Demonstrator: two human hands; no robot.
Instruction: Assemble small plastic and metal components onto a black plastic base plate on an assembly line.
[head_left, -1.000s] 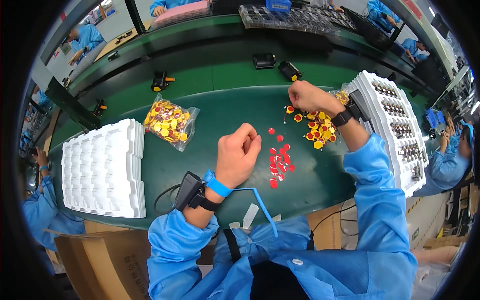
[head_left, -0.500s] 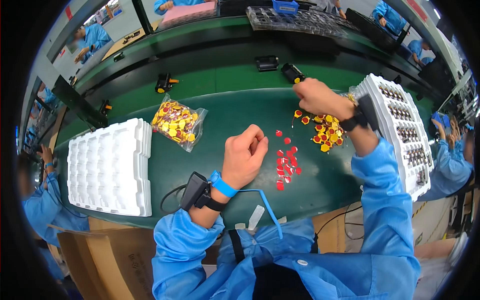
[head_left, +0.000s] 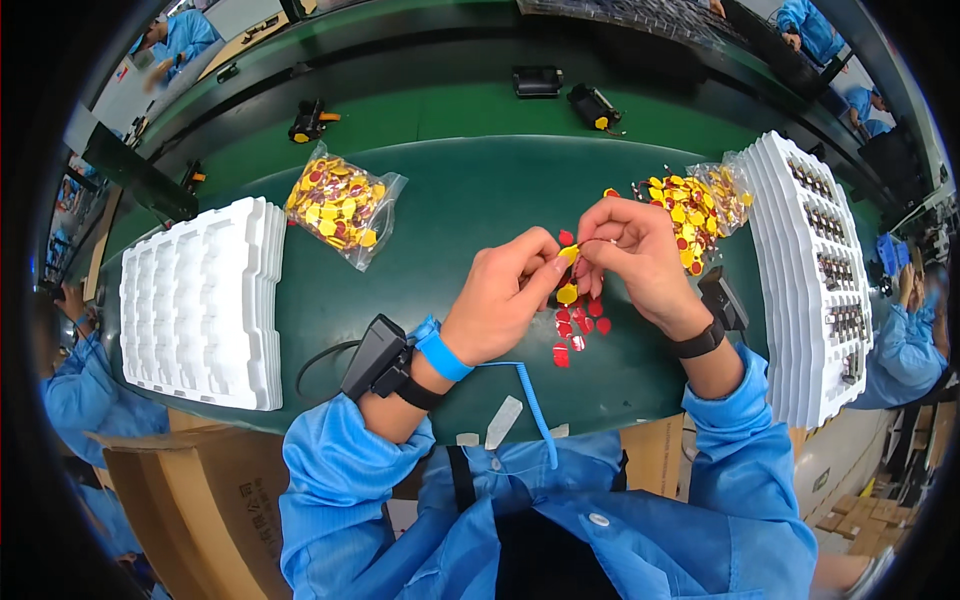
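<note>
Red discs (head_left: 561,355) partly blocked from view. Left hand (head_left: 505,295): thumb and forefinger pinched on yellow piece (head_left: 569,255). Right hand (head_left: 635,262): fingers at its edge; whether clamped, cannot tell.

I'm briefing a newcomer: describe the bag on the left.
On the green worktop, find the left stack of white trays. Beside its far right corner lies the clear plastic bag of yellow and red pieces; the right clear bag, unlike it, adjoins a loose yellow-red pile.
</note>
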